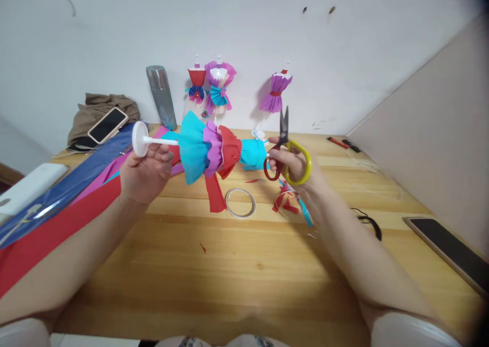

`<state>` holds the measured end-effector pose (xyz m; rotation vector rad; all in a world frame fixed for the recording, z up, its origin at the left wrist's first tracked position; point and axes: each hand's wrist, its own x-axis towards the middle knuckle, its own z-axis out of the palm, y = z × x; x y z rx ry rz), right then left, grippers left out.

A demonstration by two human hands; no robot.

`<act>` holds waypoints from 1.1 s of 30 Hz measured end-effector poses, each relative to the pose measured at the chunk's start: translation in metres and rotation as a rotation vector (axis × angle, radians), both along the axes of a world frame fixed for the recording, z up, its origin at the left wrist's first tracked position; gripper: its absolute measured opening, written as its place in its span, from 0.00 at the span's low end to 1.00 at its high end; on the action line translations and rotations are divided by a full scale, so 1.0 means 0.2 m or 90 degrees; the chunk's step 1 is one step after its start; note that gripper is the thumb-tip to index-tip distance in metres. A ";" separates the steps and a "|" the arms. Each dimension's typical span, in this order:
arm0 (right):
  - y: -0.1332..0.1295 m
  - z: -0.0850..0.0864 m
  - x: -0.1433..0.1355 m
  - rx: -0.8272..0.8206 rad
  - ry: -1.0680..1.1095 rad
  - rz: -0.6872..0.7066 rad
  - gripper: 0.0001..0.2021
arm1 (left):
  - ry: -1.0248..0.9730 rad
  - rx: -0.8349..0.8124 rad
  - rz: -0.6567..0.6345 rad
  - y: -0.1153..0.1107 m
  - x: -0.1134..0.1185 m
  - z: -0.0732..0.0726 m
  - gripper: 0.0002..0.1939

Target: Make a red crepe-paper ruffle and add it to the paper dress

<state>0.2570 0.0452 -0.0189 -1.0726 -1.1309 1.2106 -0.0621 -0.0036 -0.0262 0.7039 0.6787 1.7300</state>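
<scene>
A miniature dress form [250, 154] lies sideways in the air between my hands, dressed in a turquoise crepe-paper bodice and a tiered red, purple and turquoise skirt. Its white stem and round base [140, 139] point left. My left hand [147, 171] is palm up under the stem, fingers curled against it. In my right hand [292, 161] are scissors [283, 133] with one red and one yellow handle loop, blades up and slightly apart. The same hand's fingertips pinch the form's neck end. Below lie a tape roll [240, 203] and a red paper strip [215, 194].
Several dressed mini forms [275, 92] stand by the wall, near a grey bottle [162, 97]. Coloured paper sheets [64, 224] and a phone [108, 125] are at left. Paper scraps [286, 203] lie centre-right; a dark flat device [451, 250] is at right.
</scene>
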 end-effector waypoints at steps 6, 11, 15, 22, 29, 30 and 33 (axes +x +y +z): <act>-0.07 -0.06 -0.12 -0.048 0.068 0.042 0.27 | -0.051 0.057 0.058 0.05 -0.06 0.12 0.18; -0.10 -0.12 -0.19 -0.079 0.146 0.057 0.25 | -0.091 0.081 0.053 0.07 -0.02 0.19 0.30; -0.11 -0.14 -0.21 -0.086 0.194 0.030 0.26 | -0.067 0.063 0.039 0.10 -0.01 0.21 0.26; -0.16 -0.12 -0.23 -0.067 0.165 0.039 0.29 | 0.142 0.045 0.092 0.13 -0.01 0.24 0.10; -0.21 -0.14 -0.24 0.040 0.047 0.189 0.25 | 0.244 0.027 0.075 0.20 -0.04 0.31 0.14; -0.21 -0.13 -0.22 0.064 0.020 0.216 0.24 | 0.247 0.018 0.042 0.23 -0.06 0.32 0.14; -0.20 -0.09 -0.14 0.196 -0.096 0.248 0.19 | 0.280 -0.023 -0.058 0.32 -0.10 0.30 0.11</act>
